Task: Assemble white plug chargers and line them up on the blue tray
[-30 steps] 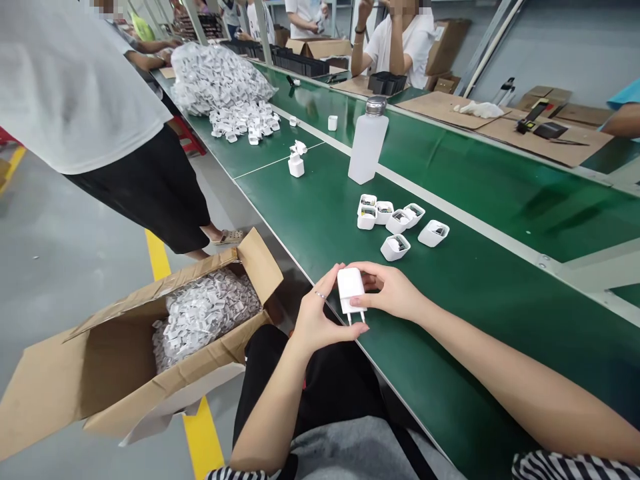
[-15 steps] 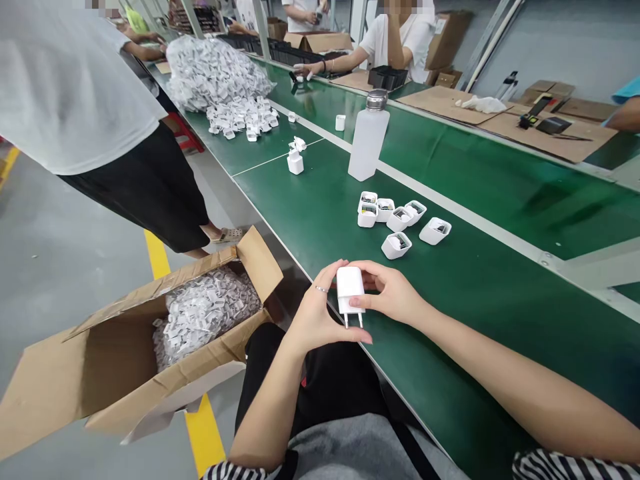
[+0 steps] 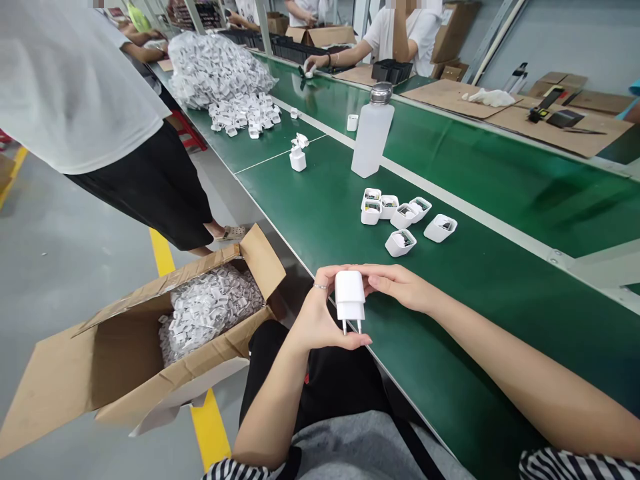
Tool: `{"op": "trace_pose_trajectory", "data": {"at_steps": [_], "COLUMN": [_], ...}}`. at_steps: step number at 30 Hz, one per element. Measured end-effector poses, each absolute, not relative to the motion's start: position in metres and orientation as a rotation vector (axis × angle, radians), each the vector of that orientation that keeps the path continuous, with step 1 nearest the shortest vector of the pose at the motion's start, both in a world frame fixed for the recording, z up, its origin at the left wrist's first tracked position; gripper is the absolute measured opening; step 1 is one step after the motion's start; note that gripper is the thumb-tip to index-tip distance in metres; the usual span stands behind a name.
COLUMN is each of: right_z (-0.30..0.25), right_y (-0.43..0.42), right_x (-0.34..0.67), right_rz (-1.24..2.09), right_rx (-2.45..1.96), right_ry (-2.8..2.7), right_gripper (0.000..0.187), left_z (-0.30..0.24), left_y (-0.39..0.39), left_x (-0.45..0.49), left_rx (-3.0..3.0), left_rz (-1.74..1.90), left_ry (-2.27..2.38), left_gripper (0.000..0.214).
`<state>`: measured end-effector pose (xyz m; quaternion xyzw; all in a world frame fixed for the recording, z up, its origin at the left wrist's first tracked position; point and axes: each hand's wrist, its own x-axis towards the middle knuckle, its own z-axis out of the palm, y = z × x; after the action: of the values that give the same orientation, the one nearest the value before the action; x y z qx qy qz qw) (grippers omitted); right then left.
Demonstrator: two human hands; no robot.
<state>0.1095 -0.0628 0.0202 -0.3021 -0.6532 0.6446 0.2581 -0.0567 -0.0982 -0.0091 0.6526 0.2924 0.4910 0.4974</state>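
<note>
A white two-pin phone charger (image 3: 351,293) is upright over the bench edge, pins pointing down. My left hand (image 3: 320,317) grips it, thumb beneath the pins and fingers around its top; a ring shows on one finger. From the right, my right hand (image 3: 400,285) touches the charger, its fingers running behind the upper part and its thumb by the side; those fingertips are hidden. Beyond my hands several open white charger shells (image 3: 401,243) with circuit parts inside lie on the green bench (image 3: 320,213).
A translucent pump bottle (image 3: 373,137) stands behind the shells. To the left are a charger piece (image 3: 298,159) and a bagged heap of small white parts (image 3: 217,73). An open carton (image 3: 120,347) with more parts sits beside me. A person (image 3: 80,87) stands left; another reaches across opposite.
My right thumb has come off the charger's front and now lies by its right side. The charger stays in my left hand. The view has shifted slightly.
</note>
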Motion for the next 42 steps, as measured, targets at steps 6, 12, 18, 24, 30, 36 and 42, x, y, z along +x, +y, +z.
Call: {"op": "trace_pose_trajectory", "data": {"at_steps": [6,12,18,24,30,36,42], "right_z": [0.019,0.046,0.071,0.059,0.027,0.01,0.007], "right_y": [-0.064,-0.057,-0.032,-0.011,-0.01,-0.003,-0.003], "right_x": [0.106,0.117,0.159,0.23,0.266,0.273,0.276], "right_rz": [1.65,1.298,0.787,0.237,0.128,0.093,0.042], "right_rx": [-0.911,-1.085,-1.563,-1.969,-2.116,-2.133,-2.186], "right_ry": [-1.853,-2.167,-1.97,-1.502,-1.419,-1.569,-1.595], "right_gripper": [0.034,0.033,0.025,0.028,0.024,0.02,0.022], "left_z": [-0.012,-0.011,-0.008,0.003,0.014,0.005,0.003], "left_y": [-0.097,-0.092,-0.076,-0.044,-0.036,-0.042,-0.044], "left_x": [-0.054,-0.053,-0.051,-0.044,-0.04,-0.048,-0.06], "left_rx": [1.511,1.512,1.411,1.49,1.708,1.854,1.906], "left_rz": [1.183,1.151,0.984,0.895,1.004,1.095,0.939], "left_ry": [0.689,0.813,0.979,1.137,1.245,0.972,1.031], "left_gripper": [0.073,0.072,0.066,0.04,0.032,0.021,0.021]}}
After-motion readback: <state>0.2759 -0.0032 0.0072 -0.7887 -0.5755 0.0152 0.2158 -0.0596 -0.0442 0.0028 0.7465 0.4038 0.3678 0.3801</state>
